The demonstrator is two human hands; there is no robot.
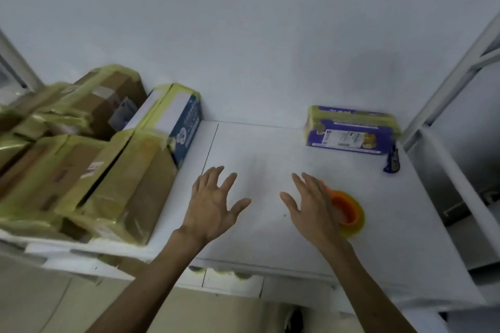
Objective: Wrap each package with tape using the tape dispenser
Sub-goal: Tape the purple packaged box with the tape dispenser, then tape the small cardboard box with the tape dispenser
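Both my hands hover over the white table (270, 149) with fingers spread and nothing in them. My left hand (213, 203) is near the middle, just right of a stack of brown cardboard packages (89, 170) wrapped in yellowish tape. My right hand (313, 208) partly covers an orange tape dispenser with a yellowish tape roll (349, 211) lying flat on the table. A purple package (351, 127) banded with yellowish tape lies at the back right against the wall. A blue and white box (184, 121), also taped, leans on the stack.
A small dark blue cutter (392, 159) lies beside the purple package near the table's right edge. A metal shelf frame (460, 67) stands at the right. White walls close the back. The floor shows below the table's front edge.
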